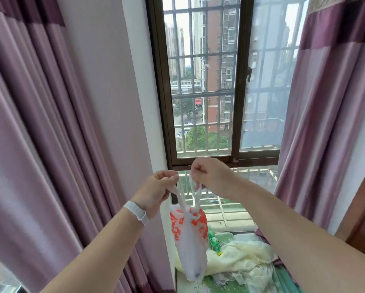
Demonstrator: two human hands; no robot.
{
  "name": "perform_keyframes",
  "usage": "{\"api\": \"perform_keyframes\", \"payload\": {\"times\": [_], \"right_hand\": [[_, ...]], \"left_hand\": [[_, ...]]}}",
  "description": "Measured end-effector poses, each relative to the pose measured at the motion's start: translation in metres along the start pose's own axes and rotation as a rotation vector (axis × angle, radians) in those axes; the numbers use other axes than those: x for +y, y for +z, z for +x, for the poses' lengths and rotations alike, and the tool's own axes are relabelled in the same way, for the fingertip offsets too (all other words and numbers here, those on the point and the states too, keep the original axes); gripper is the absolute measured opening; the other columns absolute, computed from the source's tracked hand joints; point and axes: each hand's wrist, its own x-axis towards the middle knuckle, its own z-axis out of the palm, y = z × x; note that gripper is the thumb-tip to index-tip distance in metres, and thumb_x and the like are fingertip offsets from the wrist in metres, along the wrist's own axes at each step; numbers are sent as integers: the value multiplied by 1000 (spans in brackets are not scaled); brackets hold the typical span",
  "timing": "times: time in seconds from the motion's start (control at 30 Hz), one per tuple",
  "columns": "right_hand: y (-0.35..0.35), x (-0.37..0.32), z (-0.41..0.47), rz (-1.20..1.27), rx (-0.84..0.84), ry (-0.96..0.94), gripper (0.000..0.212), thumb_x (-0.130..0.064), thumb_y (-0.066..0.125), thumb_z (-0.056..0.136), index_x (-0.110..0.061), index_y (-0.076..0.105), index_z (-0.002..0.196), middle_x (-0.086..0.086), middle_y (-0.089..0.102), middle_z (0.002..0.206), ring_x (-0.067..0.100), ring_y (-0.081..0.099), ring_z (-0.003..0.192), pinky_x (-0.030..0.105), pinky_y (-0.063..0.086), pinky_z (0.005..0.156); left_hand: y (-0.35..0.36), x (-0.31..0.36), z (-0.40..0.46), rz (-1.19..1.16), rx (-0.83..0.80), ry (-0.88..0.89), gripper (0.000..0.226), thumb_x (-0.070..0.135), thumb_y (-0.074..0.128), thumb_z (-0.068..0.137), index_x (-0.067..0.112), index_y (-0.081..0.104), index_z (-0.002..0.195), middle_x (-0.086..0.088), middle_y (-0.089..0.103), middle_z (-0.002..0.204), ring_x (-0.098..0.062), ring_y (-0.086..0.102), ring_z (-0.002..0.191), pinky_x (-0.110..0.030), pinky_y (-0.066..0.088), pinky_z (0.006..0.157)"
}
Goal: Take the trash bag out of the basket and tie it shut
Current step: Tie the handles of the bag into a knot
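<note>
Bag (190,246): white plastic with orange print, hanging in mid-air at 6 o'clock of the view, clear of any basket, neck already gathered into a knot just below the two handle strips. Held up in front of the window (200,81), above the sill. Bottom end drooping to a rounded point, something dark showing faintly through the plastic there.

Largest around it: purple curtains, one (39,123) filling 9 o'clock, another (325,102) at 3 o'clock. Between them a white wall strip and the brown-framed window with a grid of bars, tower blocks and parked cars beyond. Below, at 5 o'clock, a pale yellow cloth (241,256) crumpled on the sill, just behind the bag's lower half. Green bottle (213,240) lying at the bag's 3 o'clock, partly hidden by it, yellow cap toward the viewer.

Left hand (156,191) at the bag's 11 o'clock, closed in a pinch on the left handle strip, strip running taut down to the knot. White band (137,212) on that wrist. Right hand (209,176) at the bag's 1 o'clock, a little higher than the left, fingers curled shut around the right handle strip. Hands close together, not touching, both strips meeting at the knot in a narrow V. Both forearms bare, reaching in from the lower corners.
</note>
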Motion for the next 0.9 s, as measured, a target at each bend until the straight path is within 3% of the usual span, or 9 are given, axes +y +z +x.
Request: {"api": "perform_keyframes", "payload": {"times": [0.07,0.17,0.23,0.33,0.57,0.67,0.77,0.83,0.9], "right_hand": [[-2,0,-2,9,-51,-13,16,-11,53,96,-5,61,84,0,61,68,19,56,66,53,54,73],[-9,2,-7,9,-87,-35,19,-12,53,98,-15,61,81,-3,62,71,19,58,69,54,55,76],[-13,4,-12,2,-76,-43,19,-13,53,98,-17,61,81,-4,64,72,20,60,70,55,55,78],[-20,11,-19,10,-9,-42,16,-15,55,97,-11,63,85,7,69,79,33,67,74,56,57,76],[-37,37,-33,72,66,-20,11,-10,60,95,-5,66,88,20,71,87,37,72,80,53,62,72],[-45,50,-39,114,74,-6,12,-10,61,95,-8,66,84,19,69,85,37,72,83,49,63,73],[-52,64,-44,155,76,13,23,-11,62,96,-19,61,74,5,65,73,23,70,72,43,65,73],[-57,72,-49,176,77,32,22,-12,60,97,-18,61,76,1,65,72,15,68,67,33,64,69],[-60,79,-54,197,100,50,16,-13,59,97,-14,63,81,4,67,75,21,71,70,32,64,70]], "left_hand": [[15,6,0,43,-20,42,16,11,67,85,5,67,100,-2,61,71,-11,53,58,-16,45,53],[32,12,-3,40,-116,106,21,10,68,84,0,66,102,-13,66,84,-22,60,73,-26,51,69],[42,13,-7,1,-187,125,18,9,64,86,-1,65,101,-13,69,82,-22,66,69,-28,53,68],[54,10,-16,-62,-216,126,13,10,56,92,1,64,98,-11,73,78,-21,70,65,-26,54,63],[80,-4,-26,-71,-293,133,25,13,68,80,3,63,103,-18,69,89,-35,67,85,-41,51,85],[91,-9,-25,-32,-284,129,25,8,68,80,4,64,105,-16,66,86,-33,62,81,-42,48,84],[106,-12,-24,1,-272,114,25,4,67,78,5,64,103,-9,65,76,-21,60,68,-40,46,79],[116,-13,-22,-3,-258,106,27,1,68,78,2,63,104,-9,63,75,-20,58,65,-39,46,77],[125,-15,-20,-17,-228,97,24,-3,66,80,2,62,103,-11,62,77,-20,58,64,-33,49,71]]}}
